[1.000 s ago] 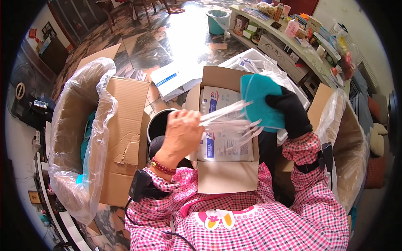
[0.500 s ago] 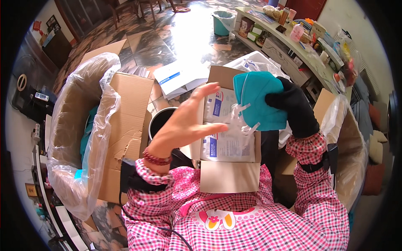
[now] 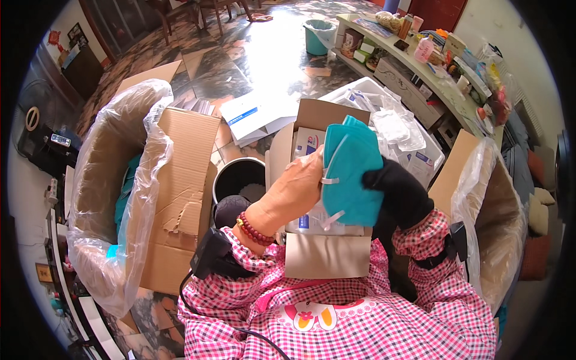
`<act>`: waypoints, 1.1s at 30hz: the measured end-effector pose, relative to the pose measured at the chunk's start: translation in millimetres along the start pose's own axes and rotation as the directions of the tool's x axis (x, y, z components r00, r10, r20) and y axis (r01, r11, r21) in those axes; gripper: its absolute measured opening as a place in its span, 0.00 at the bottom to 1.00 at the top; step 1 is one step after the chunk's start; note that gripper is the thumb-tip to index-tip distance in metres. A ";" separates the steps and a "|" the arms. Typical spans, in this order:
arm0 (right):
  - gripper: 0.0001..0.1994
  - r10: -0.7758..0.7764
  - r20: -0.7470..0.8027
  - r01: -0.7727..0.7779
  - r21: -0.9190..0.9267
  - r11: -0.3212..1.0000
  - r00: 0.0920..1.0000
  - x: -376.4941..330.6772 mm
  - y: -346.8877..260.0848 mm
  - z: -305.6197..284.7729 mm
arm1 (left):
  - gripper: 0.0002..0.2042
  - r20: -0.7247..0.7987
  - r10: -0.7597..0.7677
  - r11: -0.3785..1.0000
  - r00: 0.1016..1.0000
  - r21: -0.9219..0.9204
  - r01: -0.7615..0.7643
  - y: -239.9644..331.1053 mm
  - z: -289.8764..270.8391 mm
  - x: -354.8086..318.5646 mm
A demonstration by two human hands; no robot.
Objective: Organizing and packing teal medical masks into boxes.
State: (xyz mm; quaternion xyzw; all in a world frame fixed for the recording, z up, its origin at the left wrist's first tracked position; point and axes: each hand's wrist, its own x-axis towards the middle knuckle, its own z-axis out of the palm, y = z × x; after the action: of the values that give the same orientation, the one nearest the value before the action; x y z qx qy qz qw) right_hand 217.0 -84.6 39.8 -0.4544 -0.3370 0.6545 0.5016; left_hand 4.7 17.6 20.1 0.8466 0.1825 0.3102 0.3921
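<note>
Over an open cardboard box (image 3: 327, 255) I hold a small stack of teal folded face masks (image 3: 351, 174) with white ear straps. My right hand (image 3: 399, 195), in a black glove, is closed on the stack's right side. My bare left hand (image 3: 291, 195), with a red bead bracelet, closes on the stack's left edge near the straps; its fingertips are partly hidden by the masks. White and blue sealed packets (image 3: 307, 143) lie in the box below, mostly covered by my hands and the masks.
A plastic-lined carton (image 3: 180, 150) with teal masks stands at left, another lined carton (image 3: 498, 234) at right. A black bin (image 3: 231, 177) sits left of the box. Behind are a white tub (image 3: 435, 141) of clear wrappers, flat white boxes (image 3: 249, 114) and a cluttered shelf (image 3: 384, 42).
My left hand, spread and apart from the masks before, has moved right and closed at their edge. My right hand has brought the stack slightly left and nearer, turning it more upright.
</note>
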 end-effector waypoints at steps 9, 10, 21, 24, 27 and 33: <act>0.17 -0.220 -0.309 0.083 -0.402 0.912 0.925 -18.1 -14.5 -53.5 | 0.04 0.066 -0.073 0.938 0.995 0.343 0.046 -40.3 -43.7 -52.3; 0.18 -0.235 -0.306 0.114 -0.365 0.924 0.922 -20.1 -14.8 -50.3 | 0.04 0.066 -0.088 0.936 0.994 0.347 0.060 -37.6 -44.1 -51.9; 0.20 -0.264 -0.270 0.189 -0.274 0.943 0.926 -30.5 -14.6 -37.5 | 0.10 -0.060 -0.356 0.840 0.932 -0.458 0.291 -34.5 -41.8 -57.0; 0.21 -0.276 -0.290 0.208 -0.243 0.947 0.917 -30.6 -26.8 -32.4 | 0.11 -0.009 -0.312 0.925 0.950 -0.232 0.302 -38.0 -29.5 -49.8; 0.22 -0.223 -0.296 0.163 -0.213 0.963 0.929 -34.5 -35.4 -35.0 | 0.19 0.029 -0.278 0.933 0.960 -0.229 0.277 -34.5 -16.0 -41.8; 0.20 -0.261 -0.250 0.216 -0.195 0.957 0.932 -40.6 -42.3 -42.5 | 0.37 0.134 -0.286 0.958 0.949 0.011 0.287 -21.0 5.4 -12.9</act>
State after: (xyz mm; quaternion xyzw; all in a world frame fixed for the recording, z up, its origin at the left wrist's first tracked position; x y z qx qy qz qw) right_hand 274.9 -112.9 73.0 -0.5354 -0.3702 0.4897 0.5801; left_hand -2.6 20.7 -3.9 0.8282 0.2755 0.1934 0.4481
